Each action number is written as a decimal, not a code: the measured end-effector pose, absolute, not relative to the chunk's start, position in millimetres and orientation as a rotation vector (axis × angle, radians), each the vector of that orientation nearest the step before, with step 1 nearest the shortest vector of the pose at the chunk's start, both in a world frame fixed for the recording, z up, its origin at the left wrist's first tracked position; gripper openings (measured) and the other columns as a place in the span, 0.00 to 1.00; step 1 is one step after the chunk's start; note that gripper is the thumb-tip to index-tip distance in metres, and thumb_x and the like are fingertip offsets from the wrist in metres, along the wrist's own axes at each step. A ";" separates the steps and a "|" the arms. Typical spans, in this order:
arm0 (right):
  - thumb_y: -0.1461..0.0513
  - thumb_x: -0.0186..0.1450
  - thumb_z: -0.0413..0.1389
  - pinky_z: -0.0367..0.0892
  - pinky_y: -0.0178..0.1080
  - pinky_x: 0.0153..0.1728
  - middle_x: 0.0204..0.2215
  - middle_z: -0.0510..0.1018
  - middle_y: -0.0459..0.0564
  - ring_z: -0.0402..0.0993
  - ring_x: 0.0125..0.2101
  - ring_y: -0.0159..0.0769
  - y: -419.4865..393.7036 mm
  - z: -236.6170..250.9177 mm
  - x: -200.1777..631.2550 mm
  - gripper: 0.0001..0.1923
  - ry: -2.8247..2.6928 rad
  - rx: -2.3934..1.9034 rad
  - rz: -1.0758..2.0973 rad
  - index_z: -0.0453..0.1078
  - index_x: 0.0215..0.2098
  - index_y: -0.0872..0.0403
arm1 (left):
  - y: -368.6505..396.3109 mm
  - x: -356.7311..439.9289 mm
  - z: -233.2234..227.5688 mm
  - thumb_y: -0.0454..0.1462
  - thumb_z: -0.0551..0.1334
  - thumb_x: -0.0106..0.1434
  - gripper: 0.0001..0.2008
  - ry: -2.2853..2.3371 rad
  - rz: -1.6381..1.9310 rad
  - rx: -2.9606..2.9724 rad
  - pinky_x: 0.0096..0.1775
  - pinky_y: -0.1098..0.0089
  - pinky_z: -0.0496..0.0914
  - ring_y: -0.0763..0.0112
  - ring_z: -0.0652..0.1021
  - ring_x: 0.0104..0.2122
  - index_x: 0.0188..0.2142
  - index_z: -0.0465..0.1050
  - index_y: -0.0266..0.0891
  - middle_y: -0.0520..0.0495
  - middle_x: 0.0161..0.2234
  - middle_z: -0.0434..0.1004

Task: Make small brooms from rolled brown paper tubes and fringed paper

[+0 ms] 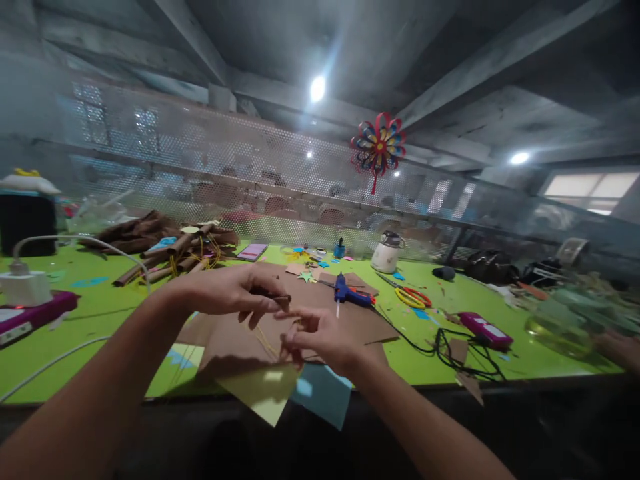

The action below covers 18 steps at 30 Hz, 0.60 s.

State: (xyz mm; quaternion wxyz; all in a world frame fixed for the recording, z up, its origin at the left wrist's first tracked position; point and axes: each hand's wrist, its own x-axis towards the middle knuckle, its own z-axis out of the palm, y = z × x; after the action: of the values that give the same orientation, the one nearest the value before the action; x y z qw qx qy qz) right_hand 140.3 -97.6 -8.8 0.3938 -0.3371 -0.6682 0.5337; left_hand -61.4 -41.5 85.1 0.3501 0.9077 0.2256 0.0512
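My left hand [245, 291] is held over the cardboard, its fingers closed around a small dark brown piece [271, 295] that is mostly hidden. Just right of it and slightly nearer, my right hand [323, 339] is in a pinch with fingers curled. Thin yellow string [267, 343] hangs by its fingertips; blur hides exactly how it is gripped. The two hands almost touch. Beneath them lies a brown cardboard sheet [225, 337]. A yellow paper [265, 397] and a blue paper [325, 397] jut over the table's front edge.
A blue glue gun [345, 291] rests on the cardboard, with scissors [410, 297] to its right. Brown paper rolls [190, 247] are piled back left. A white jug [387, 253] stands behind. Purple power strips [485, 331] and cables lie around. Another person's hand [617, 350] shows far right.
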 end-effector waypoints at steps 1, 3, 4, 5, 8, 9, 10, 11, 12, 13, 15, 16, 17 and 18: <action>0.57 0.58 0.58 0.62 0.33 0.20 0.20 0.73 0.44 0.64 0.17 0.26 -96.2 -12.4 141.8 0.20 -1.668 -0.920 1.386 0.70 0.47 0.57 | -37.4 -65.5 85.1 0.48 0.58 0.60 0.16 0.637 0.138 2.362 0.25 0.74 0.64 0.71 0.73 0.24 0.39 0.75 0.41 0.50 0.23 0.73; 0.56 0.60 0.55 0.55 0.30 0.18 0.15 0.68 0.41 0.57 0.14 0.23 -94.7 -14.0 152.8 0.14 -1.704 -1.062 1.279 0.73 0.38 0.58 | -24.6 -72.8 79.3 0.49 0.58 0.59 0.17 0.742 0.159 2.383 0.27 0.73 0.65 0.70 0.73 0.24 0.39 0.75 0.40 0.50 0.22 0.71; 0.56 0.61 0.55 0.54 0.30 0.18 0.14 0.67 0.40 0.56 0.14 0.23 -93.8 -12.2 162.4 0.14 -1.765 -1.131 1.174 0.74 0.36 0.59 | -16.7 -75.1 73.7 0.48 0.58 0.59 0.18 0.791 0.160 2.385 0.28 0.73 0.65 0.70 0.73 0.25 0.39 0.75 0.39 0.50 0.23 0.71; 0.56 0.62 0.54 0.54 0.30 0.19 0.14 0.66 0.40 0.56 0.15 0.23 -92.6 -9.0 174.7 0.14 -1.839 -1.195 1.035 0.75 0.34 0.59 | -8.4 -76.2 66.7 0.48 0.58 0.58 0.18 0.838 0.157 2.377 0.29 0.72 0.65 0.70 0.72 0.25 0.39 0.75 0.38 0.50 0.23 0.71; 0.57 0.63 0.54 0.56 0.31 0.21 0.14 0.69 0.42 0.59 0.16 0.25 -84.9 4.9 223.2 0.13 -2.022 -1.350 0.676 0.76 0.33 0.59 | 14.2 -69.9 43.3 0.46 0.58 0.56 0.17 0.867 0.113 2.371 0.30 0.72 0.64 0.70 0.72 0.27 0.37 0.75 0.37 0.49 0.26 0.72; 0.58 0.62 0.54 0.57 0.31 0.23 0.14 0.69 0.43 0.61 0.17 0.26 -81.1 10.2 241.4 0.13 -2.023 -1.395 0.576 0.76 0.33 0.59 | 20.1 -64.9 36.3 0.45 0.58 0.56 0.16 0.858 0.105 2.398 0.31 0.72 0.64 0.69 0.72 0.28 0.37 0.75 0.38 0.48 0.28 0.74; 0.59 0.62 0.55 0.58 0.32 0.24 0.14 0.69 0.42 0.61 0.18 0.27 -76.8 15.4 259.9 0.12 -1.982 -1.455 0.511 0.77 0.34 0.59 | 24.8 -58.8 30.3 0.44 0.58 0.55 0.15 0.858 0.105 2.434 0.32 0.72 0.63 0.69 0.72 0.30 0.36 0.76 0.39 0.48 0.30 0.75; 0.60 0.61 0.56 0.60 0.32 0.25 0.15 0.70 0.43 0.63 0.19 0.28 -72.1 20.3 278.0 0.11 -1.917 -1.528 0.528 0.77 0.36 0.58 | 28.2 -52.1 25.3 0.43 0.58 0.55 0.14 0.864 0.108 2.468 0.33 0.72 0.63 0.68 0.72 0.31 0.35 0.76 0.39 0.48 0.32 0.76; 0.61 0.60 0.57 0.61 0.32 0.27 0.19 0.73 0.44 0.66 0.22 0.29 -66.9 24.5 295.4 0.10 -1.843 -1.612 0.624 0.77 0.37 0.57 | 30.6 -45.1 21.4 0.43 0.59 0.54 0.13 0.871 0.108 2.495 0.33 0.72 0.62 0.68 0.72 0.32 0.35 0.77 0.39 0.48 0.32 0.76; 0.61 0.60 0.58 0.63 0.33 0.28 0.22 0.75 0.46 0.69 0.24 0.30 -61.3 27.5 311.5 0.10 -1.804 -1.654 0.658 0.76 0.38 0.58 | 31.9 -38.3 18.3 0.43 0.59 0.53 0.13 0.872 0.104 2.513 0.33 0.72 0.62 0.68 0.72 0.32 0.33 0.77 0.40 0.48 0.31 0.77; 0.64 0.61 0.57 0.66 0.33 0.33 0.29 0.78 0.50 0.72 0.30 0.32 -48.1 28.7 338.4 0.10 -1.716 -1.735 0.680 0.75 0.41 0.59 | 32.2 -26.3 13.8 0.44 0.60 0.53 0.12 0.861 0.084 2.531 0.32 0.73 0.61 0.70 0.70 0.29 0.31 0.77 0.40 0.49 0.28 0.76; 0.64 0.63 0.56 0.67 0.34 0.34 0.32 0.78 0.52 0.73 0.32 0.33 -40.3 26.3 348.5 0.11 -1.653 -1.789 0.671 0.73 0.42 0.61 | 31.6 -21.5 11.7 0.44 0.60 0.53 0.12 0.853 0.074 2.541 0.31 0.73 0.61 0.70 0.69 0.27 0.30 0.77 0.41 0.50 0.26 0.76; 0.64 0.64 0.55 0.68 0.35 0.36 0.35 0.77 0.54 0.73 0.34 0.34 -31.7 21.9 356.3 0.11 -1.583 -1.851 0.658 0.71 0.44 0.61 | 30.9 -17.7 9.5 0.45 0.60 0.53 0.12 0.851 0.067 2.556 0.30 0.73 0.60 0.71 0.68 0.26 0.30 0.77 0.41 0.50 0.25 0.75; 0.63 0.65 0.54 0.69 0.38 0.37 0.39 0.76 0.55 0.73 0.36 0.35 -22.4 15.8 361.6 0.13 -1.509 -1.919 0.641 0.69 0.46 0.61 | 30.1 -14.8 6.9 0.45 0.60 0.53 0.11 0.857 0.067 2.574 0.29 0.73 0.59 0.72 0.67 0.25 0.29 0.76 0.41 0.50 0.24 0.74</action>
State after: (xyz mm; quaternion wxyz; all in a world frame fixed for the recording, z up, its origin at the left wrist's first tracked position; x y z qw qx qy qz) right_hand 361.6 -22.4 15.8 0.3038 -0.7243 -0.5696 0.2421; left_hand -14.8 30.1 6.9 0.2124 0.9269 0.3085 0.0240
